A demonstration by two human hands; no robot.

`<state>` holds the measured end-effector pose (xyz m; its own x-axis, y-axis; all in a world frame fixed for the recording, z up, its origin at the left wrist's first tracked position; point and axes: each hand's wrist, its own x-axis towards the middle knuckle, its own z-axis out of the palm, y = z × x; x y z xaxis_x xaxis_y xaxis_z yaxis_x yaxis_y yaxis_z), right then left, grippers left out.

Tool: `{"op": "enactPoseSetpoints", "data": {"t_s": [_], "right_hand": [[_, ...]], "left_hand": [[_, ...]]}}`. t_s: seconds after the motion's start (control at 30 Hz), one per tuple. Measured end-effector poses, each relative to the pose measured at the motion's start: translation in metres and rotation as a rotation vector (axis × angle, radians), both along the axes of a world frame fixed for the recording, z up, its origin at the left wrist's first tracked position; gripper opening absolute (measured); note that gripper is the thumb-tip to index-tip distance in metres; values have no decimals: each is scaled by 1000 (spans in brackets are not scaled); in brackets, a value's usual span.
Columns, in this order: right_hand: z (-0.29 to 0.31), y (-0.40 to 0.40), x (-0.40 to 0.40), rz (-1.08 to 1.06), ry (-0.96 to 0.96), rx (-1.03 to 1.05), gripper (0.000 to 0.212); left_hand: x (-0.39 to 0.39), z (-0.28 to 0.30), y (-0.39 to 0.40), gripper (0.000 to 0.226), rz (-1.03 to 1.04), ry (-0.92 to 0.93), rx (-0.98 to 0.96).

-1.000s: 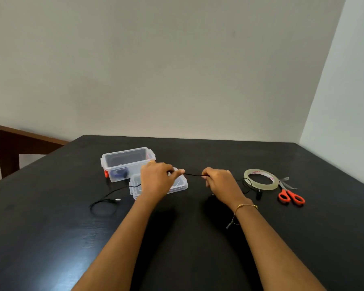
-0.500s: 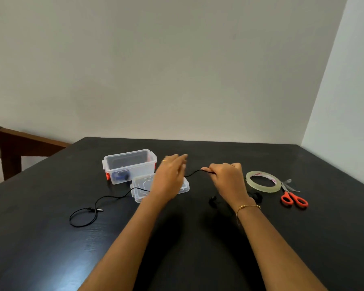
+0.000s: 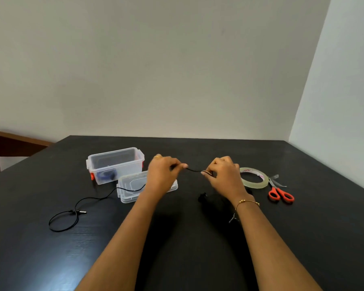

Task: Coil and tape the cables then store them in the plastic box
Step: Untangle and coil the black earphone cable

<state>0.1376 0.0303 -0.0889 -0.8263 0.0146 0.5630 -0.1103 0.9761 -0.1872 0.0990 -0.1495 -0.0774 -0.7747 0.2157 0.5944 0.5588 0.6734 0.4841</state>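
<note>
Coiling is underway: the black cable (image 3: 194, 170) stretches between the left hand (image 3: 163, 175) and right hand (image 3: 223, 175), both pinching it above the desk (image 3: 177, 238), its tail looping leftward. Next, probably wrap another turn before fetching the tape (image 3: 254, 177).

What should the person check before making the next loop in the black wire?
1. Both hands hold the wire: ok. The left hand and right hand each pinch the black cable.
2. Loose end free to pull in: ok. It trails over the lid to a loop on the table, unsnagged.
3. Coil started in the right hand: cannot tell, the fingers hide it.
4. Tape within reach: ok. The tape roll lies beside the right hand.
5. Scissors ready: ok. The scissors lie next to the roll.
6. Box open: ok. The plastic box has no lid on.
</note>
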Motion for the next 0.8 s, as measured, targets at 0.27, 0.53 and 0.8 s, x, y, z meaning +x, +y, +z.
{"op": "enactPoseSetpoints", "data": {"t_s": [0.27,0.53,0.8], "right_hand": [[-2,7,0,84,20,-376,26],[9,-17,7,153,184,-190,25],[13,-29,9,267,205,-98,22]], "left_hand": [[-7,-4,-28,33,417,19,139],[-9,-10,-8,41,232,351,-127],[28,8,14,38,-121,100,60]]}}
